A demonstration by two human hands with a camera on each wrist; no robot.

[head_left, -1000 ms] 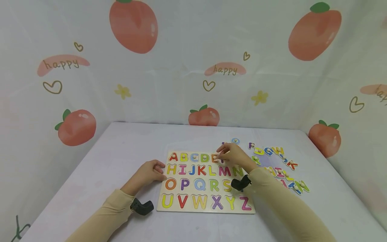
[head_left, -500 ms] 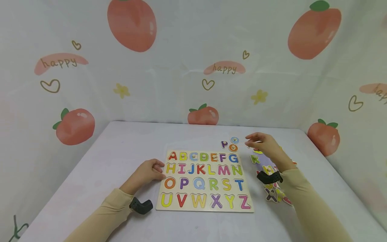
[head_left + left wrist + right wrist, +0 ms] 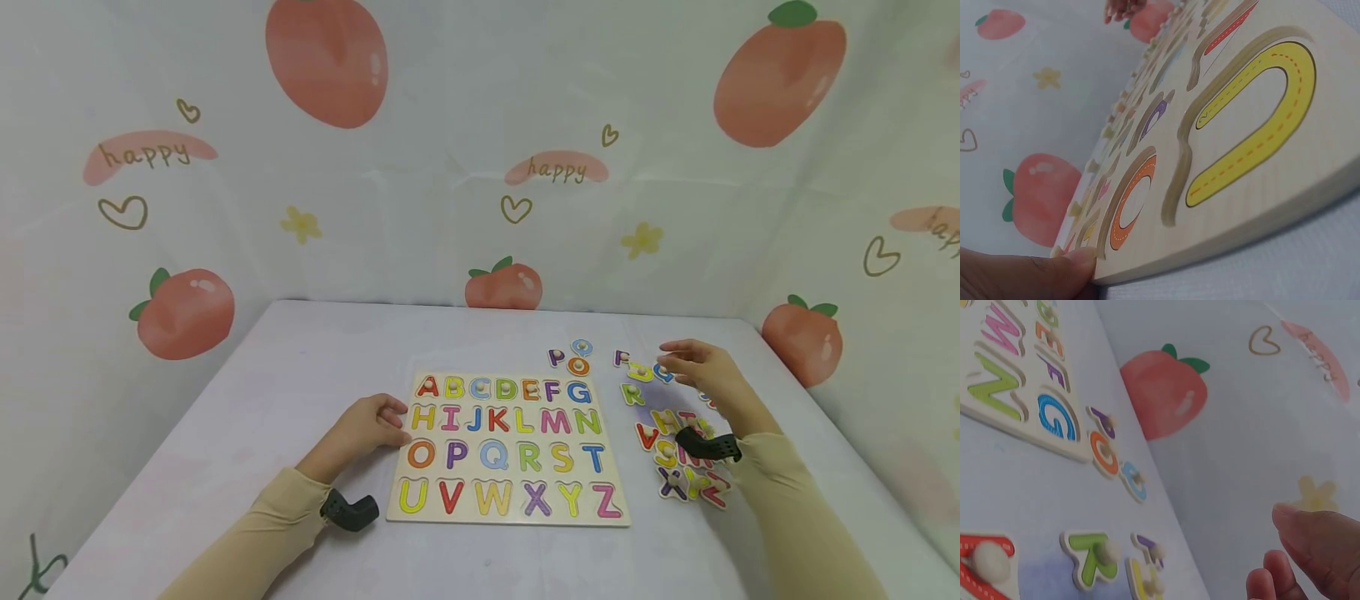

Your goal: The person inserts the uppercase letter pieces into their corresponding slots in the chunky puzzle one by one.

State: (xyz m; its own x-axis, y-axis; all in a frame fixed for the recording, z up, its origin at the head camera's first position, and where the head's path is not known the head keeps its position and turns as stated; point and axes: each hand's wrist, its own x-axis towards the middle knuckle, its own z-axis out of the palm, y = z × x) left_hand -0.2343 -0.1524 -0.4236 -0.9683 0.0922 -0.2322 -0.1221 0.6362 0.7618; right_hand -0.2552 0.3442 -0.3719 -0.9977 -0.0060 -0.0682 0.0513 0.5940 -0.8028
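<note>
A wooden alphabet board (image 3: 465,518) lies flat on the white table. Knobbed pieces sit in its A to E slots; the other slots show only printed letters. My left hand (image 3: 356,435) rests at the board's left edge, and in the left wrist view its thumb (image 3: 1063,269) touches the board's corner area. Over the loose letters on the right, my right hand (image 3: 708,379) hovers with bent, parted fingers, near the blue G piece (image 3: 661,372). Nothing shows between the right thumb and fingers in the right wrist view. That hand and wrist cover some pieces.
Behind the board lie the P (image 3: 556,357), O (image 3: 578,367) and Q (image 3: 582,347) pieces. An F piece (image 3: 622,358) and a green R piece (image 3: 632,394) lie farther right. X (image 3: 672,482) and several others cluster by the right forearm. A fruit-print curtain (image 3: 450,108) hangs behind.
My right hand has left the E slot, where the E piece now sits, and moved right over the loose letters. My left hand stays at the board's edge.
</note>
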